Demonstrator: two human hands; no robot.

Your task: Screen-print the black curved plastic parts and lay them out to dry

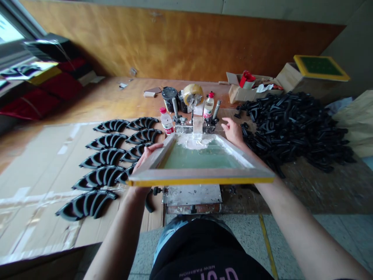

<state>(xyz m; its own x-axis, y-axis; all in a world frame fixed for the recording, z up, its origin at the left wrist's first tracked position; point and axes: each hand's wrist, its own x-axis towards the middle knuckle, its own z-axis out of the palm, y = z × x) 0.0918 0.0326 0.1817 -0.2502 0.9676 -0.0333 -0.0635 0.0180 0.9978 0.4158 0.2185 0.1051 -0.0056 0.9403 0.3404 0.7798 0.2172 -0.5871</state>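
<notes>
1. A screen frame [201, 172] sits in the middle, over the near edge of the worktop, its far end at a metal clamp [182, 128]; a yellow strip [201, 181] lines its near edge.
2. The frame appears raised: a metal plate [192, 195] shows below and nearer the person, its near side close to the person's body.
3. The left hand [149, 153] is at the frame's left rail, fingers showing past its outer edge; the rail hides the rest, so whether it grasps cannot be told.
4. The right hand [233, 130] is beyond the right rail, near the frame's far right corner, fingers loosely bent and nothing seen in them.
5. Left of the frame, curved black parts [100, 176] lie fanned in 2 columns on a cardboard sheet [43, 171]; the sheet extends well past them on the left.
6. On the right, a heap of black parts [294, 132] closes in beside the right hand, leaving a narrow gap.
7. Behind, 2 red-capped bottles [166, 122] [208, 105] flank the clamp, limiting room at the far side.
</notes>
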